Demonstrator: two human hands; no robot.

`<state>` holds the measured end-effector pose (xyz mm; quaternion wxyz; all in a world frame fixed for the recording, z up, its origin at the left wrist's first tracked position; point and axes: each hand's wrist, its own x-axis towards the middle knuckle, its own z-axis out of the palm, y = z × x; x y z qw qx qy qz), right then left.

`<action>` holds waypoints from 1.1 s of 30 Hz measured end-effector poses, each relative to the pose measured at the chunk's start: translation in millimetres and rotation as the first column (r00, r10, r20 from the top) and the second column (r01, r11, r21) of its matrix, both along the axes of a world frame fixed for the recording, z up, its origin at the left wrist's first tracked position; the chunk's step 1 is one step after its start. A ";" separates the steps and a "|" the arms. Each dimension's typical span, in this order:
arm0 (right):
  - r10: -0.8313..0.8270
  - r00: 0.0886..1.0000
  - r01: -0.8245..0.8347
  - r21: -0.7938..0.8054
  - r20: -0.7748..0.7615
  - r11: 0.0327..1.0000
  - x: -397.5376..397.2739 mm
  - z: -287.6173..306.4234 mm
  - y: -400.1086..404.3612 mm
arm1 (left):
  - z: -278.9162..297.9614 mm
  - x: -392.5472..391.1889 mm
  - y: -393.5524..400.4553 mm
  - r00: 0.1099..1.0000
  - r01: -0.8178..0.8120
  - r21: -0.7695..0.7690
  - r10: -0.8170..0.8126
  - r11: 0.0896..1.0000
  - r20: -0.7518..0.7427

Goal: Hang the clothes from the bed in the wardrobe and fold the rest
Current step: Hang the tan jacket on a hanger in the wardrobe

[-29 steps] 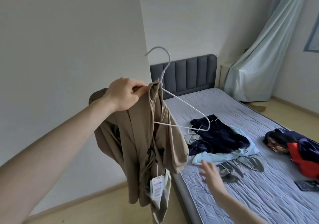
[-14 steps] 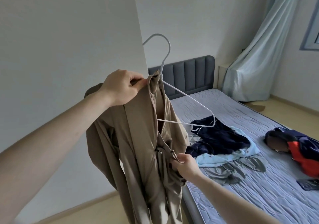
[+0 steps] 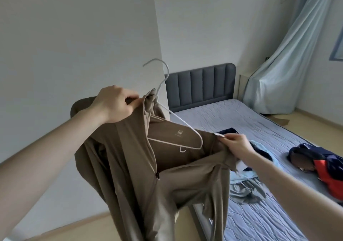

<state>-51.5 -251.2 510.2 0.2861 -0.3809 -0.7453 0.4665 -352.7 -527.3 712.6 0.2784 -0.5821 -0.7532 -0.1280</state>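
Observation:
A brown zip jacket [image 3: 130, 166] hangs half on a white wire hanger [image 3: 163, 85] in front of me. My left hand [image 3: 113, 105] grips the jacket's collar together with the hanger's neck. My right hand [image 3: 233, 140] pinches the jacket's right front edge and pulls it out sideways, so the inside back and the hanger's right arm show. On the bed [image 3: 269, 213] lie a dark navy garment [image 3: 227, 131], a light blue one [image 3: 246, 174], a grey one [image 3: 246, 190] and a navy and red garment [image 3: 319, 159].
A white wall [image 3: 74, 36] stands close on the left. The grey padded headboard [image 3: 200, 85] is at the back, with a pale blue curtain [image 3: 289, 64] in the right corner. Wooden floor [image 3: 83, 227] shows below the jacket.
My right hand rose from the bed to the jacket's lower front, then up to its right front edge, which it now pulls open. The paper tag is no longer visible.

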 end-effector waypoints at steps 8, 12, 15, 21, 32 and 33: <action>0.051 0.999 -0.052 -0.115 -0.012 0.992 -8.9 99.7 3.1 | -36.1 -1.6 4.7 0.996 0.020 -0.062 -0.025 0.998 -0.085; 0.205 0.975 -0.214 -0.137 -0.081 0.967 -30.4 142.5 -23.3 | -53.5 2.5 15.0 1.000 -0.019 -0.052 0.017 0.998 -0.026; 0.322 0.944 -0.327 -0.063 -0.078 0.943 -48.9 168.2 -52.8 | -64.6 5.6 25.5 0.986 -0.100 0.009 0.098 0.995 0.134; 0.543 0.802 -0.597 0.311 0.249 0.740 -65.7 172.4 -96.8 | -61.6 19.0 37.7 0.902 -0.087 0.162 0.008 0.983 0.433; 0.388 0.906 -0.415 0.530 0.168 0.740 -69.8 155.7 -63.9 | -44.8 35.7 47.2 0.839 0.016 0.222 -0.134 0.975 0.528; 0.399 0.904 -0.415 0.553 0.156 0.723 -70.0 154.4 -63.7 | -44.5 36.7 48.2 0.841 0.009 0.224 -0.129 0.974 0.525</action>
